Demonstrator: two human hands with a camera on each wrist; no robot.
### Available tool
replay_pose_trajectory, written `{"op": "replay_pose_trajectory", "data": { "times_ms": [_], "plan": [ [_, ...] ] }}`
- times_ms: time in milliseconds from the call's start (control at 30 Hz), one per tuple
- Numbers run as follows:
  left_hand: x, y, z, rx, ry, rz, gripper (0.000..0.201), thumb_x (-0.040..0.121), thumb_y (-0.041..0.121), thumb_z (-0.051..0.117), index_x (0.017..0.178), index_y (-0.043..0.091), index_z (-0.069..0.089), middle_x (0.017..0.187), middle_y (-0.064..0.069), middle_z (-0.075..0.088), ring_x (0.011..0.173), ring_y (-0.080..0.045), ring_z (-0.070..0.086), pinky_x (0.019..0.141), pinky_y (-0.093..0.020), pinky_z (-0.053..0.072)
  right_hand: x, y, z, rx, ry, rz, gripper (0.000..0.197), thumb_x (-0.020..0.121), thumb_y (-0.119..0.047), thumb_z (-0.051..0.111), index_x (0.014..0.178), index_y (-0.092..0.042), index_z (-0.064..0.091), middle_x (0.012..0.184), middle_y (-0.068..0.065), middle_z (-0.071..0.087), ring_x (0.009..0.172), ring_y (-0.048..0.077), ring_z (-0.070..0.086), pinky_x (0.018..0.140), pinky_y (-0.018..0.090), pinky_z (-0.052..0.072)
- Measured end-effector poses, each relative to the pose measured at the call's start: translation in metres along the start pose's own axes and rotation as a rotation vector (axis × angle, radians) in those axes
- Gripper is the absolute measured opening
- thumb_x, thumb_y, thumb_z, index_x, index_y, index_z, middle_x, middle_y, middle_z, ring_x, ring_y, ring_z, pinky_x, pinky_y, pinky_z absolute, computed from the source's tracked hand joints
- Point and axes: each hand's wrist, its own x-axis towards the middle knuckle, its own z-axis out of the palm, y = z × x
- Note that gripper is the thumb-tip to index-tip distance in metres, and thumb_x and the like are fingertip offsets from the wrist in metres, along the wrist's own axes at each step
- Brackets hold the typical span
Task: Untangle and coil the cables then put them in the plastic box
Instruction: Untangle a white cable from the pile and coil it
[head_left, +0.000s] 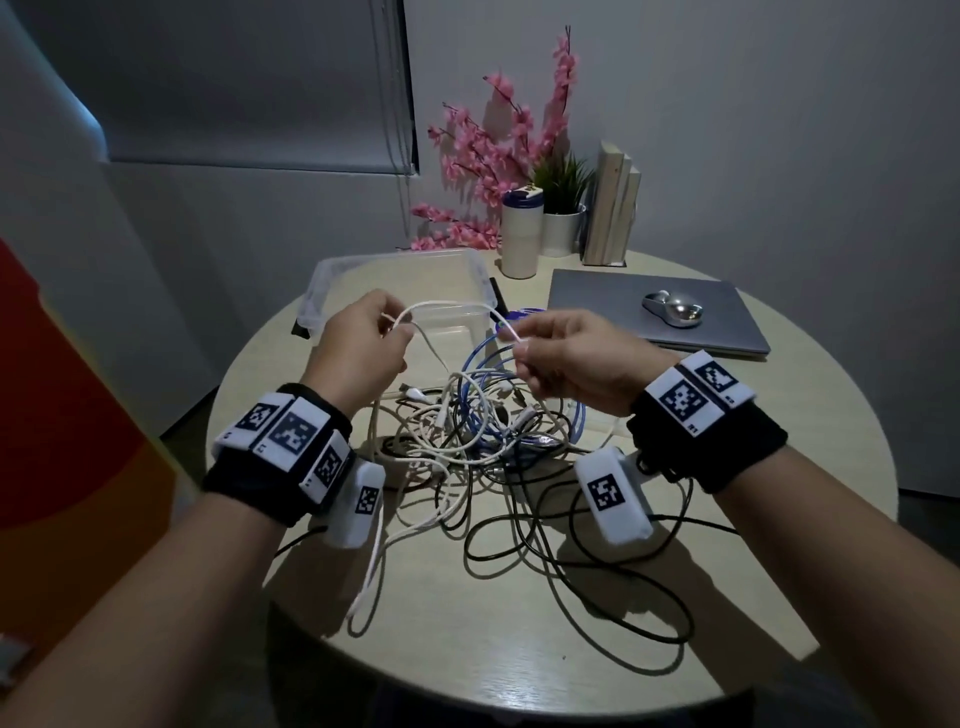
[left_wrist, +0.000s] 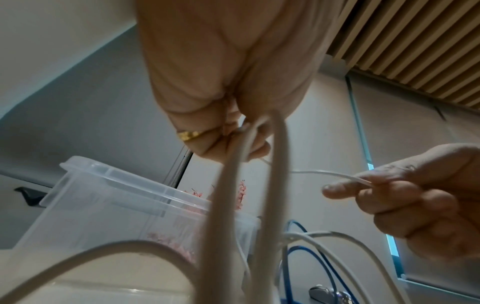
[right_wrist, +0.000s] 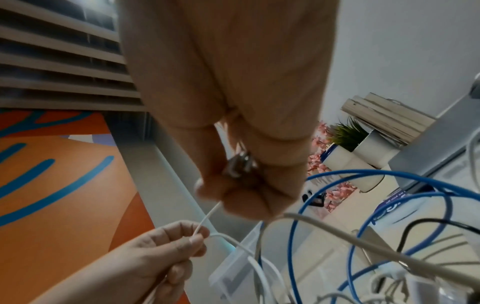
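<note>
Cables (head_left: 467, 441) on table (head_left: 675, 597), before box (head_left: 332, 280).

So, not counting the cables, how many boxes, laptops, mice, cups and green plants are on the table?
box: 1
laptop: 1
mouse: 1
cup: 1
green plant: 1
Total: 5

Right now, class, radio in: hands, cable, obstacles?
Left hand, right hand: each in grip on thin white cable. Clear plastic box empty. Tangled cable pile still snags it.
</note>
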Motion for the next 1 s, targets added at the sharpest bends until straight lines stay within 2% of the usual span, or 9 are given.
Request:
{"op": "replay_pose_trajectory", "data": {
  "times_ms": [100,200,267,367,433,567,667,767,1000],
  "plan": [
    [-0.006,0.003,0.002,-0.003,-0.086,-0.011,0.015,0.097,0.025,0.05,0.085,0.022,0.059,0.077,-0.004,0.064,0.062,-0.014,0.063,0.059,-0.03,0.05,-0.001,0.003,0.008,-0.099,-0.039,-0.036,0.022,0.1,-0.01,0.04,0.101,-0.002,0.06,0.048,-0.006,0.04,0.044,0.007,0.035,0.05,0.021,0.031],
    [-0.016,0.006,0.009,0.181,-0.216,0.031,0.016,0.097,0.025,0.05,0.089,0.018,0.061,0.082,-0.002,0.061,0.071,-0.015,0.059,0.054,-0.024,0.04,-0.001,-0.009,0.014,0.183,-0.012,-0.138,0.022,0.101,-0.004,0.032,0.099,-0.008,0.054,0.05,0.0,0.052,0.047,0.011,0.05,0.053,0.024,0.045],
    [-0.023,0.007,0.013,0.316,-0.292,0.115,0.016,0.096,0.027,0.052,0.087,0.018,0.062,0.095,-0.001,0.056,0.079,-0.015,0.053,0.063,-0.024,0.039,0.0,-0.018,0.018,0.413,0.023,-0.201,0.021,0.1,0.0,0.031,0.098,-0.008,0.051,0.074,0.01,0.068,0.068,0.02,0.067,0.065,0.028,0.056],
    [-0.033,0.006,0.019,0.41,-0.498,0.209,0.02,0.092,0.032,0.059,0.094,0.015,0.069,0.119,-0.001,0.045,0.108,-0.018,0.048,0.094,-0.03,0.039,0.006,-0.024,0.021,0.626,0.167,-0.302,0.031,0.094,0.013,0.026,0.093,-0.007,0.05,0.115,0.018,0.062,0.108,0.027,0.063,0.085,0.036,0.056],
    [-0.038,0.009,0.016,0.407,-0.587,0.233,0.023,0.09,0.037,0.06,0.095,0.016,0.07,0.133,-0.002,0.04,0.121,-0.02,0.042,0.104,-0.036,0.036,0.012,-0.023,0.019,0.544,0.294,-0.346,0.037,0.09,0.017,0.026,0.092,-0.009,0.052,0.111,0.008,0.059,0.114,0.02,0.057,0.09,0.033,0.051],
    [-0.041,0.019,0.001,0.234,-0.432,0.292,0.026,0.092,0.045,0.047,0.085,0.031,0.068,0.151,0.004,0.027,0.14,-0.018,0.022,0.113,-0.053,0.022,0.014,-0.011,0.012,-0.228,0.437,-0.338,0.039,0.088,0.01,0.033,0.103,-0.018,0.056,0.092,-0.009,0.056,0.068,0.005,0.048,0.064,0.024,0.041],
    [-0.036,0.026,-0.004,0.074,-0.209,0.36,0.028,0.097,0.038,0.043,0.082,0.026,0.063,0.128,0.001,0.048,0.125,-0.012,0.039,0.107,-0.04,0.032,0.008,-0.007,0.013,-0.531,0.299,-0.263,0.034,0.094,0.002,0.032,0.116,-0.013,0.053,0.109,0.0,0.061,0.079,0.008,0.059,0.067,0.02,0.042],
    [-0.028,0.029,-0.004,0.02,-0.008,0.432,0.025,0.1,0.027,0.043,0.08,0.02,0.057,0.093,0.002,0.056,0.091,-0.006,0.046,0.08,-0.014,0.037,0.001,-0.007,0.023,-0.54,0.153,-0.233,0.02,0.102,-0.014,0.034,0.113,-0.014,0.05,0.09,0.006,0.067,0.071,0.02,0.061,0.062,0.022,0.043],
    [-0.02,0.029,0.005,-0.195,0.078,0.312,0.028,0.101,0.026,0.041,0.083,0.01,0.055,0.057,0.002,0.05,0.05,-0.004,0.046,0.048,-0.013,0.035,-0.006,-0.007,0.036,-0.288,-0.061,-0.279,0.034,0.103,-0.024,0.034,0.082,-0.008,0.056,0.05,0.003,0.044,0.043,0.017,0.036,0.042,0.024,0.029]
  ]
}}
